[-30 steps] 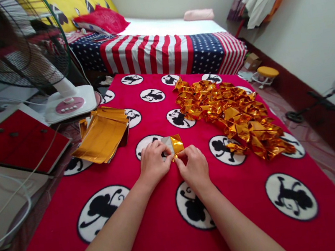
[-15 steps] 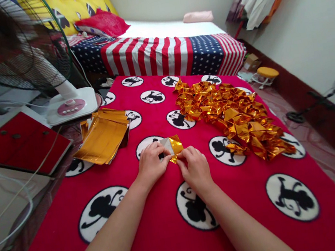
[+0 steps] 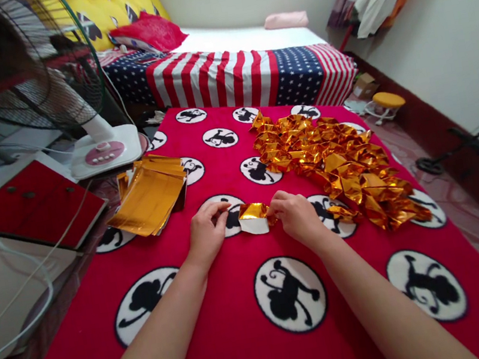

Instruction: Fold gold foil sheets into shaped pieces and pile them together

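A partly folded piece of gold foil paper (image 3: pixel 252 210), its white underside facing me along the near edge, is on the red cloth (image 3: pixel 223 303). My right hand (image 3: pixel 294 216) pinches its right end between thumb and fingers. Just left of the paper, my left hand (image 3: pixel 208 228) is apart from it, thumb and forefinger slightly spread with nothing between them. Flat gold foil sheets (image 3: pixel 150 195) lie stacked to the left. A heap of folded gold foil pieces (image 3: pixel 331 159) covers the right rear of the cloth.
An electric fan (image 3: pixel 105 149) stands at the left, beside a red-fronted cabinet (image 3: pixel 34 203) with loose cables. Behind the cloth is a bed with a striped, starred cover (image 3: pixel 215 80). A yellow-topped stool (image 3: pixel 388 100) sits on the floor at right.
My left hand has let go of the foil paper and moved slightly left. My right hand has shifted right and up to the paper's right end. The paper now lies turned, its white side nearer me.
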A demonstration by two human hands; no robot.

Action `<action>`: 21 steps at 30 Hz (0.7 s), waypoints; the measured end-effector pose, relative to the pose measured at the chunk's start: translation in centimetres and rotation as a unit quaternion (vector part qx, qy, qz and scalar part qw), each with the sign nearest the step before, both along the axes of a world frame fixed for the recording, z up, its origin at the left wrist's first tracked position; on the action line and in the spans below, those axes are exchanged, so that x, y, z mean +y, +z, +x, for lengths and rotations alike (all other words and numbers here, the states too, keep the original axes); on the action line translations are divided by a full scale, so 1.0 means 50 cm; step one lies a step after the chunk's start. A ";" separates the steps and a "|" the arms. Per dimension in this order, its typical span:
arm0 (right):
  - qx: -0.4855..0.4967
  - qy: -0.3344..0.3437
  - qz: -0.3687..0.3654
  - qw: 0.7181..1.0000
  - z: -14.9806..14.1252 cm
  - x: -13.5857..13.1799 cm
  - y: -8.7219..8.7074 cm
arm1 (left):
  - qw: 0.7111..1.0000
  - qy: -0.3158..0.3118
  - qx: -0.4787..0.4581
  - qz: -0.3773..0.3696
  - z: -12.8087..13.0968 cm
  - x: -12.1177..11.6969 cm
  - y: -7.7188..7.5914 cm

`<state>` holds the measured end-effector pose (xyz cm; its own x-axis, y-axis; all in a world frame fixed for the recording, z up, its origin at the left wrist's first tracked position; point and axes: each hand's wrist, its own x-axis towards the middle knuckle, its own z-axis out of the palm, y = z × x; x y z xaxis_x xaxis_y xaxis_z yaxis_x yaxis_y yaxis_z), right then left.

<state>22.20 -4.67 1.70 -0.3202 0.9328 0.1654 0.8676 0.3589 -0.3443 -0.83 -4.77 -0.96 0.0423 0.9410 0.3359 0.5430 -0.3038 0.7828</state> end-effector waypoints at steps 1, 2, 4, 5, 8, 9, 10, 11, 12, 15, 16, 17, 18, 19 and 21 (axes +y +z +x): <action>0.005 0.000 0.003 1.000 -0.002 -0.003 -0.004 | 1.000 -0.011 0.017 -0.002 0.000 0.000 -0.001; 0.012 -0.003 0.005 1.000 -0.005 -0.006 -0.007 | 0.999 -0.025 0.034 -0.003 0.001 0.001 -0.002; 0.035 -0.014 0.008 0.999 -0.010 -0.013 -0.015 | 0.997 -0.057 0.061 -0.001 0.000 0.001 -0.002; 0.050 -0.021 0.008 0.998 -0.012 -0.017 -0.019 | 0.995 -0.072 0.067 0.002 0.000 0.001 -0.003; 0.099 -0.039 0.007 0.994 -0.013 -0.025 -0.027 | 0.992 -0.102 0.068 0.018 -0.002 0.000 -0.002; 0.112 -0.041 0.006 0.993 -0.013 -0.027 -0.029 | 0.991 -0.113 0.070 0.022 -0.003 0.000 -0.001; 0.123 -0.043 0.007 0.991 -0.013 -0.028 -0.030 | 0.989 -0.124 0.073 0.027 -0.004 -0.001 0.000; 0.132 -0.044 0.009 0.990 -0.013 -0.029 -0.031 | 0.987 -0.133 0.079 0.031 -0.004 -0.002 0.002; 0.139 -0.045 0.011 0.989 -0.013 -0.030 -0.032 | 0.985 -0.143 0.088 0.034 -0.005 -0.004 0.003; 0.153 -0.052 0.020 0.987 -0.014 -0.033 -0.036 | 0.979 -0.160 0.118 0.045 -0.005 -0.007 0.006; 0.158 -0.053 0.023 0.986 -0.015 -0.034 -0.037 | 0.978 -0.160 0.125 0.048 -0.005 -0.008 0.006; 0.161 -0.053 0.025 0.985 -0.015 -0.035 -0.037 | 0.977 -0.160 0.130 0.050 -0.005 -0.007 0.006; 0.163 -0.051 0.026 0.985 -0.014 -0.036 -0.038 | 0.977 -0.159 0.133 0.050 -0.005 -0.007 0.005; 0.164 -0.047 0.025 0.985 -0.014 -0.037 -0.038 | 0.977 -0.158 0.134 0.050 -0.004 -0.005 0.004; 0.168 -0.040 0.021 0.985 -0.013 -0.040 -0.039 | 0.977 -0.158 0.131 0.052 -0.004 -0.002 0.000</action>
<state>21.57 -6.66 -0.23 -0.1676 0.9430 0.2876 0.7335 0.3142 -0.6027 -1.00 -4.87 -0.94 0.4234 0.8281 0.3674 0.5864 -0.5596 0.5856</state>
